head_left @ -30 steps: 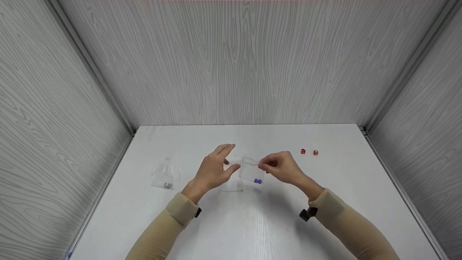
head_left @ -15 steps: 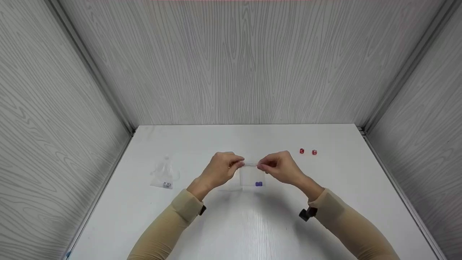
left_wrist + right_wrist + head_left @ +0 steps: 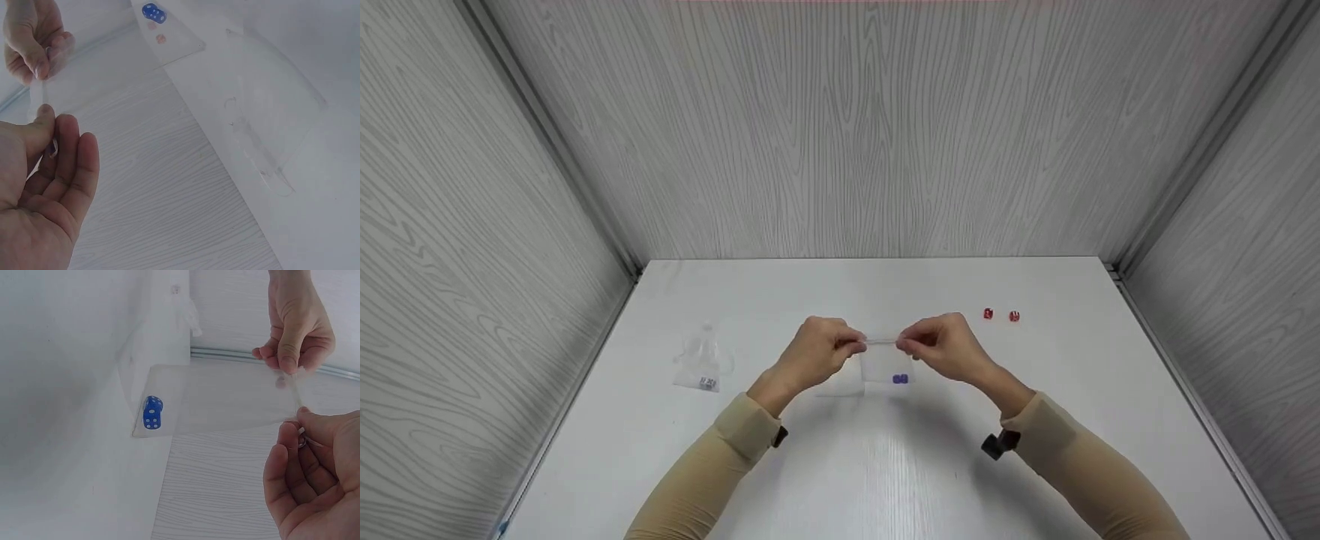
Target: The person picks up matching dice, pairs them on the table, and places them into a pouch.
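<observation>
Both hands pinch the top edge of a clear plastic bag (image 3: 881, 362) between thumb and forefinger, one at each end, so it hangs over the table. My left hand (image 3: 820, 351) grips the left end and my right hand (image 3: 946, 346) the right end. Two blue dice (image 3: 152, 412) lie together in a bottom corner of the bag, also seen in the left wrist view as blue dice (image 3: 154, 13). The top edge is stretched straight between the fingertips. A second clear bag (image 3: 275, 101) lies flat on the table, partly behind my left hand in the head view.
Two red dice (image 3: 1001, 315) sit apart at the back right of the white table (image 3: 840, 480). At the left lies another clear bag (image 3: 701, 360) with dark-marked dice in its lower corner. Grey wood-grain walls (image 3: 840, 135) enclose the back and sides.
My left hand has come in from the left, its spread fingers closing on the bag's left top corner. The bag now hangs level and taut; my right hand has stayed nearly in place.
</observation>
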`<state>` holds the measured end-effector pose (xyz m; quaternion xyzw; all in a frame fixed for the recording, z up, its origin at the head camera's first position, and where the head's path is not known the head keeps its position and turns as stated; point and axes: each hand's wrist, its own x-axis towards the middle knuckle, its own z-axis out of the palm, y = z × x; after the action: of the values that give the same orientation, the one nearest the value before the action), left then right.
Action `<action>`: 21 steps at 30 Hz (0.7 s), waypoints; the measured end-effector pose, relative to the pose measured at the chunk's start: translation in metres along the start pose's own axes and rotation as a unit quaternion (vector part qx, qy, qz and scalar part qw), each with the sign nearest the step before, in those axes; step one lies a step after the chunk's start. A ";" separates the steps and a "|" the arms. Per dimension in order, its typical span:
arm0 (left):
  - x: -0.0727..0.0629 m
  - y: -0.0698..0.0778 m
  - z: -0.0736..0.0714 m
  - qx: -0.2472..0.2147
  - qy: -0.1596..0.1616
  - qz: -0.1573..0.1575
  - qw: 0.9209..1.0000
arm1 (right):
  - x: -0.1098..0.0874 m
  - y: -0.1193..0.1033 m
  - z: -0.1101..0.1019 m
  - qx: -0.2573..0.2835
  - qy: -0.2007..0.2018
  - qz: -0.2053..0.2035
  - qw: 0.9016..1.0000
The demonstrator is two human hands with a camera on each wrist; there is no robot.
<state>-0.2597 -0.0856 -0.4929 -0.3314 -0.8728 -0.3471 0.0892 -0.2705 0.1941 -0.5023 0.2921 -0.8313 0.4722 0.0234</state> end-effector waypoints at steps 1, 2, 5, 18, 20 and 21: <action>0.000 0.000 0.000 0.005 -0.001 0.003 1.000 | 0.000 0.000 0.000 0.000 -0.001 0.003 1.000; 0.000 0.000 0.000 0.011 -0.003 0.005 1.000 | 0.000 0.000 -0.001 0.001 -0.002 0.007 1.000; 0.001 0.000 -0.001 0.026 -0.007 0.013 1.000 | -0.001 0.000 -0.002 0.001 -0.006 0.014 1.000; 0.000 -0.005 -0.006 0.073 0.001 0.064 0.995 | -0.001 0.001 -0.013 -0.002 -0.020 0.023 1.000; -0.001 -0.008 -0.007 0.081 0.006 0.069 0.994 | -0.001 0.000 -0.015 -0.008 -0.022 0.023 0.999; -0.001 -0.009 -0.008 0.085 0.011 0.071 0.994 | -0.002 0.000 -0.017 -0.010 -0.023 0.023 0.999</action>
<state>-0.2650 -0.0961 -0.4925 -0.3801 -0.8723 -0.2680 0.1508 -0.2732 0.2082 -0.4939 0.2833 -0.8427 0.4579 -0.0035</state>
